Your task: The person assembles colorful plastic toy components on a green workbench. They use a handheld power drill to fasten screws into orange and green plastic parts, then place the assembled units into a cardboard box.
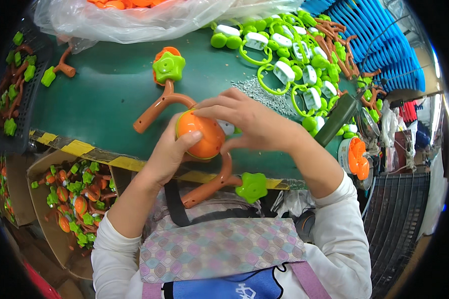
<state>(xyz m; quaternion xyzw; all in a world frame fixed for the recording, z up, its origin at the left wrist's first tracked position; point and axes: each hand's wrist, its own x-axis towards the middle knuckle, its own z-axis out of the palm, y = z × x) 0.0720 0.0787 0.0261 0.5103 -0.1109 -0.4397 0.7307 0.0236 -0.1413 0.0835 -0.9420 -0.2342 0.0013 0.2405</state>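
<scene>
**Q:** What is the state of each hand, and where is the workpiece?

**A:** The left hand [167, 154] and right hand [249, 122] are both closed around the orange dome [200, 133], at centre frame, above the front edge of the green bench [105, 94]. The left thumb lies across the dome's lower left; the right fingers curl over its top and right side. Each grip is clamped on the dome. Brown curved arms [159, 107] run out from under it, toward the upper left and the lower right, each ending in a green star knob [168, 66].

**Q:** How should this step be handled well?

**A:** In my judgement the dome is being seated on the brown frame. Support it from below with the left palm, press evenly with the right fingers, and keep the arms free so they do not twist. Check the seam all round before releasing.

**Q:** What cannot be verified?

**A:** The joint between dome and frame is covered by the fingers. A white part [226, 127] shows only as a sliver beside the dome; its kind cannot be told. The heap of green and white parts [289, 55] at upper right is too tangled to separate. The clear bag [134, 20] at the top is cut off by the rim. The carton of finished pieces [75, 194] at lower left is partly hidden below the bench.
</scene>
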